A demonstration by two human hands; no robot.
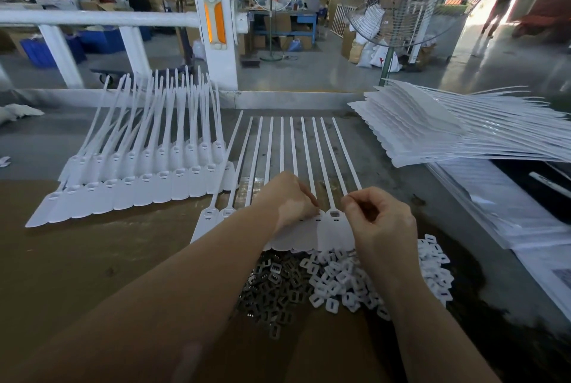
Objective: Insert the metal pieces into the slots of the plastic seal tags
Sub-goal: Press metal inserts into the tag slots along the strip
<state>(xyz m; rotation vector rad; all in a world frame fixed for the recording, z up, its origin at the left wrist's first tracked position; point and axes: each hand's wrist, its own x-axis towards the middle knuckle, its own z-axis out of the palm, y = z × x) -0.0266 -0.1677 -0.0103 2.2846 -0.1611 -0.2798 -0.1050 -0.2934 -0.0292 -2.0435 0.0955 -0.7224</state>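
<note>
A row of white plastic seal tags (332,229) lies flat before me, their long tails (282,144) fanning away. My left hand (285,200) rests on the tag heads with its fingers curled, fingertips at a slot. My right hand (378,219) hovers over the rightmost tag, thumb and forefinger pinched together; whatever they hold is too small to see. A pile of dark metal pieces (272,287) lies just below the tags, beside a heap of small white plastic caps (343,280).
Overlapped seal tags (133,185) lie at the left on brown cardboard (92,259). A thick stack of tag sheets (432,132) sits at the right. A white railing (99,19), a standing fan (398,5) and people at benches are beyond the table.
</note>
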